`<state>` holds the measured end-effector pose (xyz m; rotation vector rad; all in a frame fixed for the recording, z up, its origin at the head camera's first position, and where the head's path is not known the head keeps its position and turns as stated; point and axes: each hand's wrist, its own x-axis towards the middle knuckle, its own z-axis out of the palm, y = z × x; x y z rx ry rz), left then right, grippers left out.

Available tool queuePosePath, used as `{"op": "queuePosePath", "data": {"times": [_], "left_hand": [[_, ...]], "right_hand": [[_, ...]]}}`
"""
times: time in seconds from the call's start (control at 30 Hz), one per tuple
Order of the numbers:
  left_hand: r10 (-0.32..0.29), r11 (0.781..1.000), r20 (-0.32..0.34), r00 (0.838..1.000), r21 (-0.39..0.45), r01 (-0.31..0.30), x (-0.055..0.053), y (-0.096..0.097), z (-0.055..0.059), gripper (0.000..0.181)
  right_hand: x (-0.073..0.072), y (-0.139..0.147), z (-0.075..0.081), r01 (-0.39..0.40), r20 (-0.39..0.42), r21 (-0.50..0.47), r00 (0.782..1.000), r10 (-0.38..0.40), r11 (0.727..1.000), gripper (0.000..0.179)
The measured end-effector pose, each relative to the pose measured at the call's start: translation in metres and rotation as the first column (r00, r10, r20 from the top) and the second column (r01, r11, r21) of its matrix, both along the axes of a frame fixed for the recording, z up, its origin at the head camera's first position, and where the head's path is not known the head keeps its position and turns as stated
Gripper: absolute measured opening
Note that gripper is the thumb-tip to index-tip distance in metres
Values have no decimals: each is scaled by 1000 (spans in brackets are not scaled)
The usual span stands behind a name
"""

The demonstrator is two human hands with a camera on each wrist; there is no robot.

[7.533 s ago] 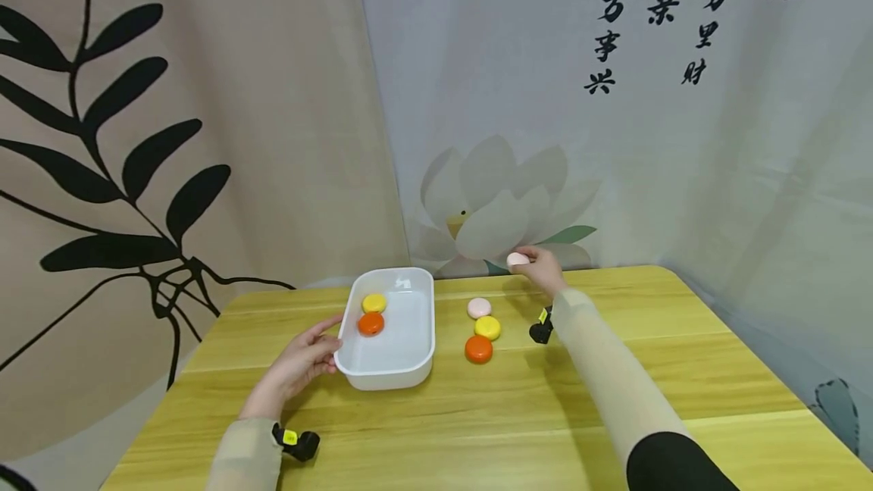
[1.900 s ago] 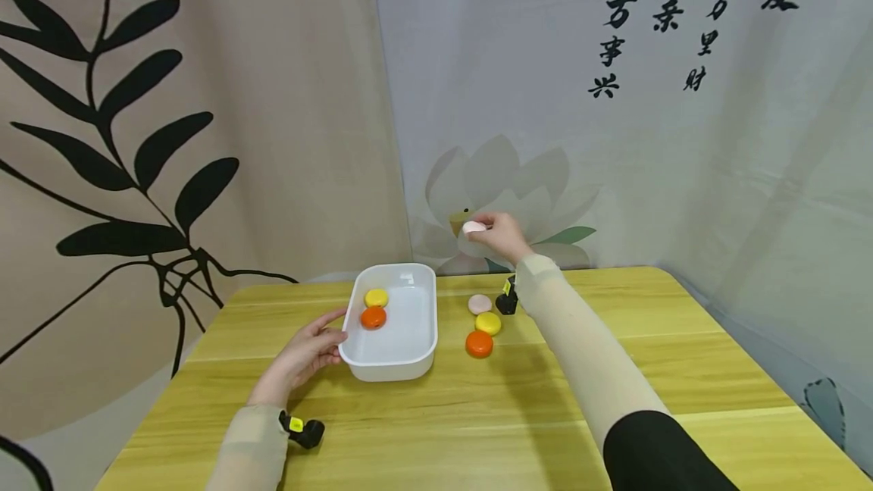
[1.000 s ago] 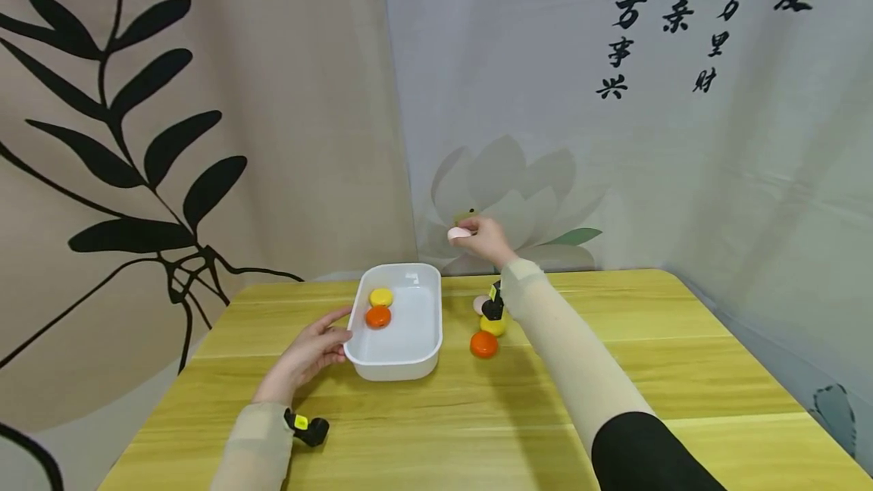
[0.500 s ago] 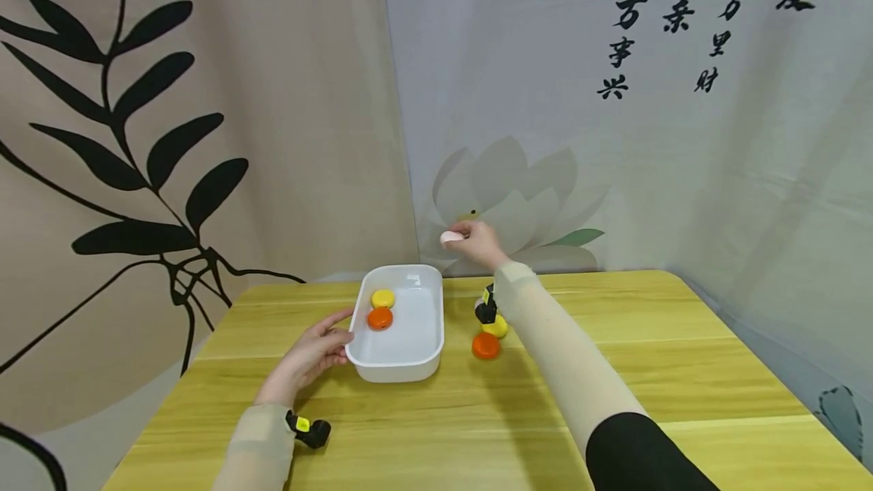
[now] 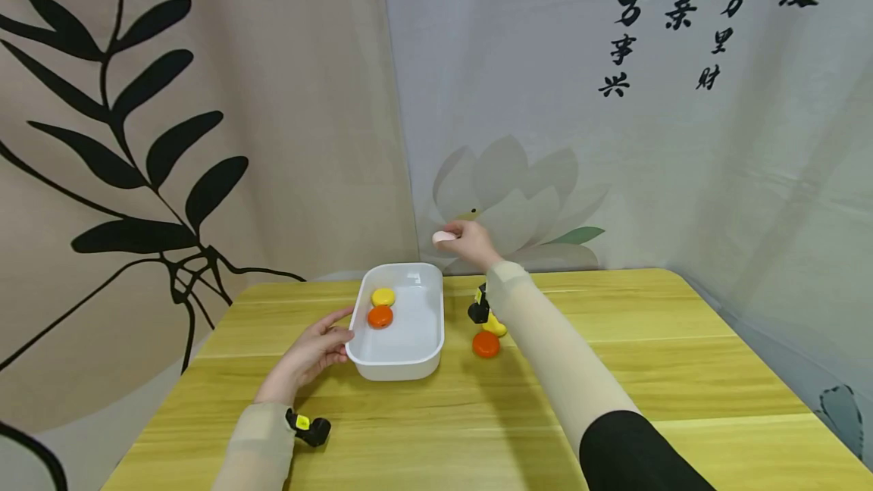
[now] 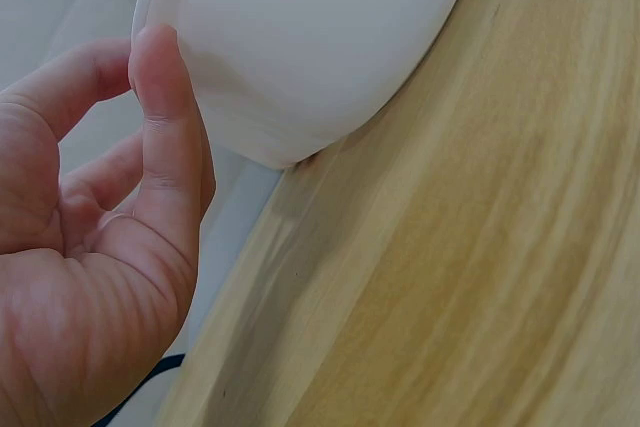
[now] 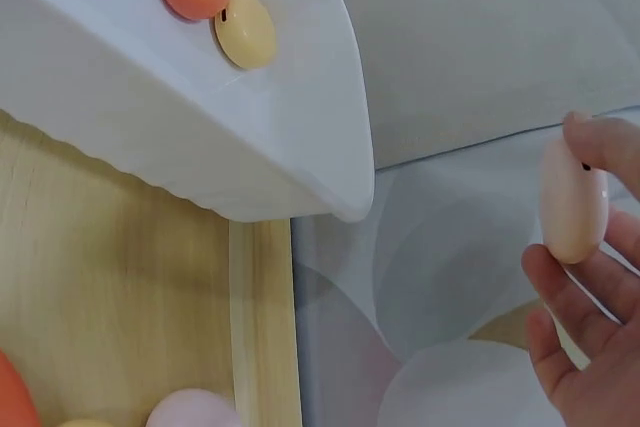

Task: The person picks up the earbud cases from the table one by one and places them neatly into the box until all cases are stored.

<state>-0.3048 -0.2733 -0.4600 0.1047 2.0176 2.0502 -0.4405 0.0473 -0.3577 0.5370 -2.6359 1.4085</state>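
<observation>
My right hand [image 5: 475,243] pinches a pale pink rounded disc [image 7: 568,197] between thumb and fingers, raised beyond the far right corner of a white plastic tub [image 5: 412,351]. A small dark slot shows in the disc's edge. My left hand [image 5: 305,358] holds the tub's left side, its thumb [image 6: 160,77] against the rim. Inside the tub a yellow disc [image 5: 383,297] lies touching an orange disc [image 5: 380,317]. Right of the tub, another orange disc [image 5: 486,345] and a partly covered yellow disc [image 5: 495,326] lie on the table, with a second pale pink disc [image 7: 195,409] beyond them.
The wooden table [image 5: 682,370] ends just behind the tub, where a printed curtain [image 5: 518,97] hangs. A black wrist camera [image 5: 480,308] under my right sleeve overlaps the discs on the table; another wrist camera [image 5: 314,432] sits at my left cuff.
My right hand, holding the pale pink disc, has moved left from over the table's back edge toward the tub. The left hand stays at the tub, whose two discs lie as before.
</observation>
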Motion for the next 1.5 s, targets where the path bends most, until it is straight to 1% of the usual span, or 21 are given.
{"op": "queuePosePath", "data": {"times": [0.13,0.33,0.67,0.9,1.03,1.23,1.5], "left_hand": [[4,1000,1,1000,-2,-4,0,1,2,68],[6,1000,-1,1000,-4,-6,2,1,1,67],[12,1000,-9,1000,-10,-12,0,-1,-1,67],[-6,1000,-9,1000,-10,6,1,-1,0,67],[0,1000,-8,1000,1,0,2,0,0,67],[5,1000,-7,1000,8,-5,2,0,1,68],[11,1000,2,1000,13,-11,1,-1,0,66]], "right_hand": [[1,-4,1,-2,17,-4,1000,2,1000,45],[3,-10,-1,-2,62,-13,998,3,1000,47],[3,-23,-5,0,46,1,999,0,1000,44],[8,-32,-5,-4,48,-3,999,4,1000,43],[9,-38,-6,-13,59,-7,998,13,1000,44],[8,-48,-14,-8,73,3,997,8,1000,42],[10,-58,-23,-8,91,-5,996,9,1000,42]]}}
